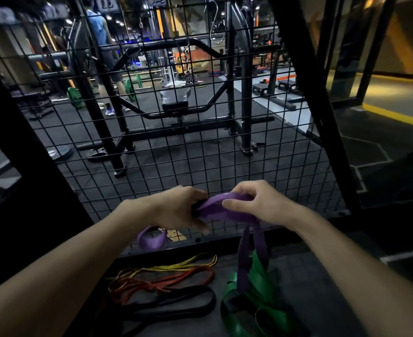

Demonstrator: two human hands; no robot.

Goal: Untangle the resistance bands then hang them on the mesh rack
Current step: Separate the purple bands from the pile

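Both my hands hold a purple resistance band point(218, 209) up in front of the black mesh rack point(200, 154). My left hand point(179, 209) grips its left end, where a dark piece shows between the fingers. My right hand point(261, 203) pinches the band's top fold. A purple loop hangs below the left hand, and two purple strands drop from the right hand into a green band point(256, 302) on the floor. Yellow point(176, 265), red point(161, 283) and black point(176, 305) bands lie in a tangle at lower left.
The mesh panel stands between slanted black frame posts point(315, 100). Behind it are a weight bench point(175, 100), a squat rack, green plates and a person standing at far left. A yellow floor line point(392, 115) runs at right.
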